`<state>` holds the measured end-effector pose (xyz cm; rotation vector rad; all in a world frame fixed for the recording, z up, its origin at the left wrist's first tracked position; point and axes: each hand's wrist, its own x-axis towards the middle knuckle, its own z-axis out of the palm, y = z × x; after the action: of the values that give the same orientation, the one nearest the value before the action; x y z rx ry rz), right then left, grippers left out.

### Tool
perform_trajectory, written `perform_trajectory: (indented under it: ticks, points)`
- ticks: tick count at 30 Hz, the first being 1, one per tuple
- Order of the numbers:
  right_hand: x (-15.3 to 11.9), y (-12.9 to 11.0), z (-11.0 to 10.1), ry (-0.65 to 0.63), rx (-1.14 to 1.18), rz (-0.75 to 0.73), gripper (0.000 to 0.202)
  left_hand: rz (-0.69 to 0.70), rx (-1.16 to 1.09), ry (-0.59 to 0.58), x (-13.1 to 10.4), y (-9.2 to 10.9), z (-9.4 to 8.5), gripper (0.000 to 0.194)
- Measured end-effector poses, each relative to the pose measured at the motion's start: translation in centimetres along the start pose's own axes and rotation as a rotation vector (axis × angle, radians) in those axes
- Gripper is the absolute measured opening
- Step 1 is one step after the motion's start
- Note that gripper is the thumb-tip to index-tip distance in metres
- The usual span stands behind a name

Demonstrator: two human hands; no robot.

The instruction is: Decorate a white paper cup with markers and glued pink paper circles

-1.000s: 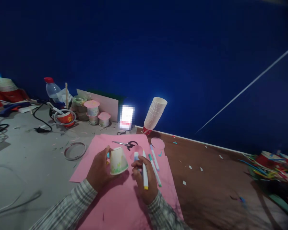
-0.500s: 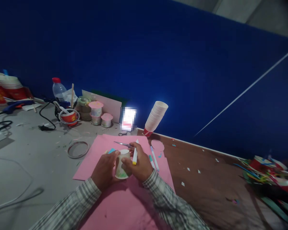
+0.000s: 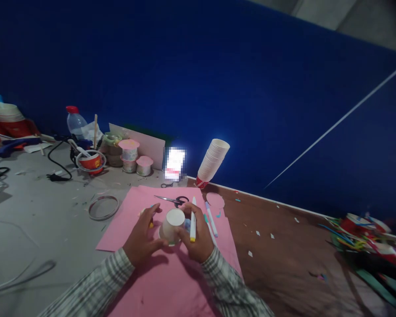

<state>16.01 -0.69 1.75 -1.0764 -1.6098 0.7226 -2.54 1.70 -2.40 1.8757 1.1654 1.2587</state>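
Note:
A small paper cup (image 3: 174,225) is bottom-up over the pink sheets, its white base facing me. My left hand (image 3: 141,235) is at the cup's left, fingers spread apart and the thumb close to its lower rim; whether it touches I cannot tell. My right hand (image 3: 199,241) grips a white marker (image 3: 193,220) with a yellow end, and its thumb lies against the cup's right side. Beyond the hands lie scissors (image 3: 176,201) with black handles. Two more markers (image 3: 211,220) rest right of my right hand. Something yellow is partly hidden behind my left fingers.
Pink sheets (image 3: 132,211) cover the table's middle. A tilted stack of cups (image 3: 214,158), a lit phone (image 3: 174,164) and small pink-topped cups (image 3: 129,154) stand behind. Left are a tape ring (image 3: 103,208) and cables; a pink paper disc (image 3: 215,200) and scraps lie right.
The cup has tipped so its base now faces me. My left hand has loosened and moved slightly away from it, and the right hand with the marker has shifted slightly right, uncovering the scissors' handles.

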Motion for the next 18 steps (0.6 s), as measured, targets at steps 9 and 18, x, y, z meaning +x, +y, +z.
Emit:
perform_trajectory:
  ticks: [9, 18]
  points:
    - [-1.2, 0.2, 1.2, -0.072, -0.204, -0.051, 0.049, -0.077, 0.099, -0.063, -0.6, -1.1, 1.2, 0.071]
    - [-1.6, -0.8, -0.8, 0.187, -0.026, -0.077, 0.050, 0.014, 0.058, -0.084, -0.1, -0.1, -0.6, 0.064]
